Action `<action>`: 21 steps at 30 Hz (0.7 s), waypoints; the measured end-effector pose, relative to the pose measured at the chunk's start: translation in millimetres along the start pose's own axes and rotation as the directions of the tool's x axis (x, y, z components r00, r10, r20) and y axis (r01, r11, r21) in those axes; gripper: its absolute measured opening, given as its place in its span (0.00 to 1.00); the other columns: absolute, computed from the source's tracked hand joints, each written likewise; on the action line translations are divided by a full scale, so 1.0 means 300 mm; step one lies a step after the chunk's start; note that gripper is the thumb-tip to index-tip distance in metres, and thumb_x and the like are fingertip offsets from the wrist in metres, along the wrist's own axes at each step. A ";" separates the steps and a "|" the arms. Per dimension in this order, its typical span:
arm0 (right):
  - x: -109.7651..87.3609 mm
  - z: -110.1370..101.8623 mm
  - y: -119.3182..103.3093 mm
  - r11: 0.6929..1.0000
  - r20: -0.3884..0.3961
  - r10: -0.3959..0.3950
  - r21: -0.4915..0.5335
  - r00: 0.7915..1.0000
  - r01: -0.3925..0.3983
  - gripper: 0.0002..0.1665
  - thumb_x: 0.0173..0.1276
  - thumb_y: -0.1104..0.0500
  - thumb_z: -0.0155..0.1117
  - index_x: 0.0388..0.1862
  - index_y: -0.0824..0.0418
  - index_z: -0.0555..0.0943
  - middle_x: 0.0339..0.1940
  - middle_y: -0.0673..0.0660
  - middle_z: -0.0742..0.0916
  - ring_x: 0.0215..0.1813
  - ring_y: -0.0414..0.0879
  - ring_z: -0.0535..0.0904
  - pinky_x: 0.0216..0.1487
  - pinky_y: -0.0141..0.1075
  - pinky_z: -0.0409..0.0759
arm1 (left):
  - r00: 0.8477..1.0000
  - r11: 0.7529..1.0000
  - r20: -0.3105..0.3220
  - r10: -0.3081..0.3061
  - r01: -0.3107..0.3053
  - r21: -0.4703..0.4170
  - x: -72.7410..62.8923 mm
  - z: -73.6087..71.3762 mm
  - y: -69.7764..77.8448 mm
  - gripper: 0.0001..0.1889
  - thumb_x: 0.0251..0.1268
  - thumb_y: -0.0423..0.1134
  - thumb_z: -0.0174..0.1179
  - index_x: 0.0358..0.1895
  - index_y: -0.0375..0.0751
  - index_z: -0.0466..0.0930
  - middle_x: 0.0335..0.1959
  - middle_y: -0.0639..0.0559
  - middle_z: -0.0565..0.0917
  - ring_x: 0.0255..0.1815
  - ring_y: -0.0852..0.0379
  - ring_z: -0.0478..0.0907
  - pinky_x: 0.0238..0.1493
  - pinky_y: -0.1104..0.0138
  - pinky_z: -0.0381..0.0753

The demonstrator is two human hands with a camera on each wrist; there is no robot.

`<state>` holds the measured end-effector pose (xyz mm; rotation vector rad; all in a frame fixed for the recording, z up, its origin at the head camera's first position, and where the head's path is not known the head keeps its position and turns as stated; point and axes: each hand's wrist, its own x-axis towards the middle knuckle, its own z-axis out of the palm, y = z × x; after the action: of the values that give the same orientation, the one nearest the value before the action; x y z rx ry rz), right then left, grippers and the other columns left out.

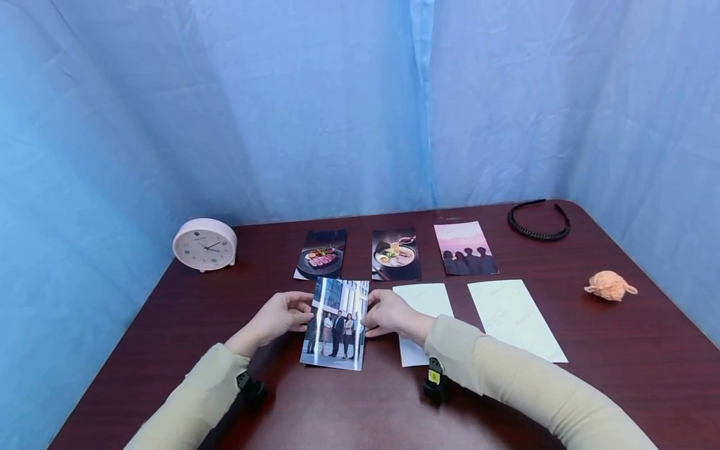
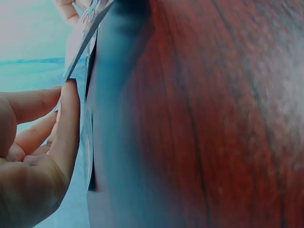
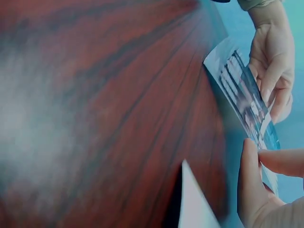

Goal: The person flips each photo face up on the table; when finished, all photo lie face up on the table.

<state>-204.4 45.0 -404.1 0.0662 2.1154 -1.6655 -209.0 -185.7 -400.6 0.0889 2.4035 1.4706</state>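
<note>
Between both hands is a glossy photo (image 1: 335,325) of several people in business clothes before a tall building. My left hand (image 1: 284,315) pinches its left edge, and my right hand (image 1: 388,314) pinches the right edge. In the right wrist view the photo (image 3: 242,90) stands tilted above the tabletop. Behind it lie a photo of sliced meat on a plate (image 1: 319,255), a photo of a noodle bowl (image 1: 396,254) and a photo of silhouettes under a pink sky (image 1: 465,249). A white sheet (image 1: 424,300) lies partly under my right wrist.
Another white sheet (image 1: 514,319) lies to the right on the dark red wooden table (image 1: 349,419). A round clock (image 1: 205,245) stands at the back left. A black headband (image 1: 539,231) and an orange yarn ball (image 1: 610,285) are at the right. Blue curtains (image 1: 337,112) hang behind.
</note>
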 end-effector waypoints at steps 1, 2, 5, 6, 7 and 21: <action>0.002 -0.002 0.003 1.000 -0.008 0.002 -0.012 1.000 -0.002 0.16 0.56 0.77 0.59 0.43 0.70 0.70 0.23 0.58 0.79 0.24 0.43 0.76 0.28 0.36 0.84 | 1.000 1.000 0.011 0.003 -0.003 0.001 0.002 0.003 -0.001 0.22 0.62 0.23 0.56 0.61 0.27 0.70 0.35 0.43 0.79 0.32 0.58 0.78 0.38 0.62 0.84; 0.005 -0.004 0.005 1.000 -0.017 0.006 -0.026 1.000 -0.006 0.16 0.56 0.77 0.60 0.43 0.70 0.70 0.23 0.58 0.79 0.24 0.43 0.76 0.28 0.36 0.84 | 1.000 1.000 0.019 0.006 -0.006 0.001 0.003 0.006 -0.001 0.23 0.62 0.23 0.56 0.61 0.26 0.69 0.35 0.43 0.78 0.31 0.59 0.78 0.38 0.62 0.84; 0.005 -0.007 0.009 0.999 -0.036 0.007 -0.035 0.999 -0.009 0.18 0.55 0.78 0.61 0.44 0.70 0.70 0.23 0.58 0.79 0.23 0.43 0.76 0.27 0.36 0.84 | 0.999 1.000 0.045 0.020 -0.020 0.003 0.005 0.014 -0.003 0.24 0.62 0.23 0.57 0.62 0.24 0.68 0.33 0.44 0.78 0.29 0.60 0.77 0.37 0.62 0.84; 0.003 -0.008 0.009 1.000 -0.037 0.007 -0.030 0.999 -0.008 0.19 0.55 0.78 0.61 0.45 0.70 0.70 0.22 0.58 0.79 0.23 0.43 0.76 0.27 0.36 0.84 | 0.999 1.000 0.048 0.019 -0.019 0.003 0.007 0.017 -0.005 0.24 0.61 0.23 0.57 0.62 0.24 0.68 0.32 0.45 0.78 0.29 0.60 0.77 0.36 0.63 0.84; 0.002 -0.009 0.009 1.000 -0.037 0.006 -0.025 0.999 -0.007 0.20 0.54 0.79 0.61 0.46 0.71 0.69 0.22 0.58 0.79 0.22 0.43 0.76 0.27 0.36 0.84 | 0.998 1.000 0.053 0.020 -0.020 0.008 0.008 0.020 -0.006 0.24 0.61 0.23 0.57 0.62 0.23 0.67 0.32 0.45 0.78 0.28 0.60 0.77 0.36 0.63 0.84; 0.005 -0.039 0.014 0.996 -0.048 0.026 -0.088 0.998 -0.030 0.30 0.52 0.77 0.67 0.54 0.71 0.69 0.24 0.60 0.80 0.21 0.43 0.78 0.27 0.34 0.83 | 0.998 0.996 0.040 -0.041 0.038 0.084 0.021 0.057 -0.009 0.24 0.58 0.22 0.60 0.61 0.25 0.70 0.29 0.46 0.77 0.26 0.59 0.77 0.34 0.64 0.84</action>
<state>-208.0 56.7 -406.6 0.1082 2.2105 -1.5660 -209.4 -171.2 -411.7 0.0895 2.4190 1.3384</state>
